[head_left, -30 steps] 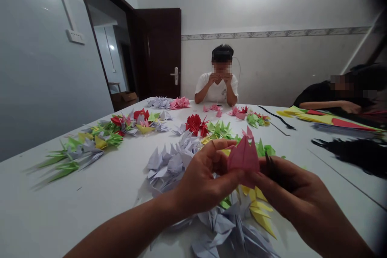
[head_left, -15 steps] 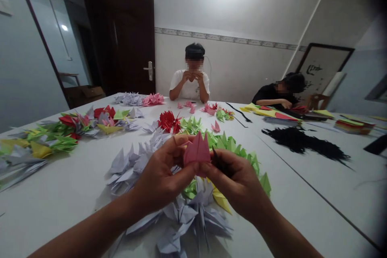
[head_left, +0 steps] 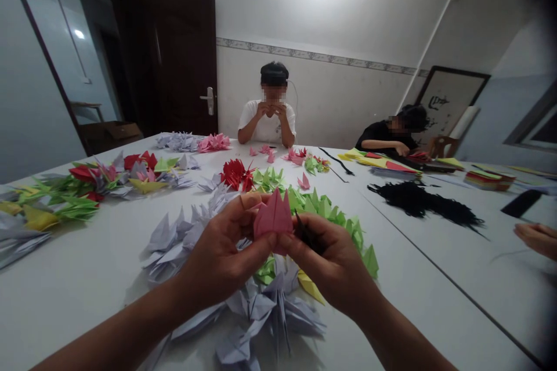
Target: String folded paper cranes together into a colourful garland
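A pink folded-paper piece (head_left: 274, 219), with pointed tips at its top, is pinched between both hands over the middle of the table. My left hand (head_left: 228, 243) grips its left side and lower edge, with the thumb in front. My right hand (head_left: 333, 261) presses its thumb on the lower right edge. A thin dark pointed tool (head_left: 303, 228) sticks out from the fingers of that same hand; its kind is unclear. Beneath and around the hands lie pale grey-white folded papers (head_left: 174, 237) and green folded papers (head_left: 324, 206). A yellow one (head_left: 311, 287) shows below the right hand.
Mixed-colour folded papers (head_left: 91, 182) lie at left, a red cluster (head_left: 236, 175) ahead. Black threads (head_left: 418, 200), a black flat object (head_left: 521, 203) and paper stacks (head_left: 383, 161) lie at right. Two people (head_left: 272, 116) (head_left: 391, 130) sit opposite; another person's hand (head_left: 539, 237) shows at right.
The view has shifted slightly to the right. The pink paper has turned a little, its middle tip now standing taller. Another person's hand has come into view at the right edge.
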Motion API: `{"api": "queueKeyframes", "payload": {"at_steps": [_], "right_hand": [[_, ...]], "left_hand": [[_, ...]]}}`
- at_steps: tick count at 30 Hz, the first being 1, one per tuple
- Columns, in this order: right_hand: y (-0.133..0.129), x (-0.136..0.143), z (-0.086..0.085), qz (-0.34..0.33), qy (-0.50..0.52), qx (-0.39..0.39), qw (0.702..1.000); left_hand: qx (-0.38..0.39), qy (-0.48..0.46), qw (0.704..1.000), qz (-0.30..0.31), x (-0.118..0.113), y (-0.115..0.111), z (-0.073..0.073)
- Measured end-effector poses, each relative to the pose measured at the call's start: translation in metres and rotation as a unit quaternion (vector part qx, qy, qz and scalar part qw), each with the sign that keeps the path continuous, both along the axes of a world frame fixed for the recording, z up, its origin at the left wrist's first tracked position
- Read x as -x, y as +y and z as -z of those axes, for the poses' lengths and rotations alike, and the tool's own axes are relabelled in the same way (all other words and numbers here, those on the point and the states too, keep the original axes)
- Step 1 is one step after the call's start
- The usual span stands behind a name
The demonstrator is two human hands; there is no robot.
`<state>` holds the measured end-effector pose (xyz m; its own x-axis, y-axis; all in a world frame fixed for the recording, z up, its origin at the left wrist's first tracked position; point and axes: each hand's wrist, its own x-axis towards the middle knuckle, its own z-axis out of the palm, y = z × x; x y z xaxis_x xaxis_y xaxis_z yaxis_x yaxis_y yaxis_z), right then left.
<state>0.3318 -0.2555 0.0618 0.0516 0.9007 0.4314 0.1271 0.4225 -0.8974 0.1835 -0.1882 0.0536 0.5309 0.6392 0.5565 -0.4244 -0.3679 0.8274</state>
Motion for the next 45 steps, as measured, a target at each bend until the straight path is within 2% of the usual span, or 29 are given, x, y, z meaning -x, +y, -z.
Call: {"api": "queueKeyframes", "payload": {"at_steps": [10,18,25,32,36,45], "right_hand": [[-0.0012,0.0001,0.0009,0.019,0.014,-0.048,0.999],[-0.0023,0.001,0.0046,0.084,-0.017,-0.088,0.992],[-0.0004,0.0,0.008,0.107,-0.08,-0.116,0.984],[0.0001,-0.0005,0.0072,0.156,-0.169,-0.153,0.961],[-0.0007,-0.0009,0.0075,0.164,-0.191,-0.154,0.956],[-0.0015,-0.0016,0.0036,0.161,-0.182,-0.194,0.95]], "left_hand": [[0.017,0.021,1.0,-0.013,0.0018,0.0027,-0.0017],[0.017,0.028,0.999,-0.027,0.0014,0.0023,-0.007],[0.005,0.024,0.999,-0.024,0.0004,0.0046,-0.0045],[0.002,0.036,0.999,-0.027,0.001,0.0032,-0.0056],[-0.007,0.042,0.998,-0.044,0.0014,0.0029,-0.0035],[-0.012,0.058,0.998,-0.014,0.0024,0.0055,-0.0026]]}}
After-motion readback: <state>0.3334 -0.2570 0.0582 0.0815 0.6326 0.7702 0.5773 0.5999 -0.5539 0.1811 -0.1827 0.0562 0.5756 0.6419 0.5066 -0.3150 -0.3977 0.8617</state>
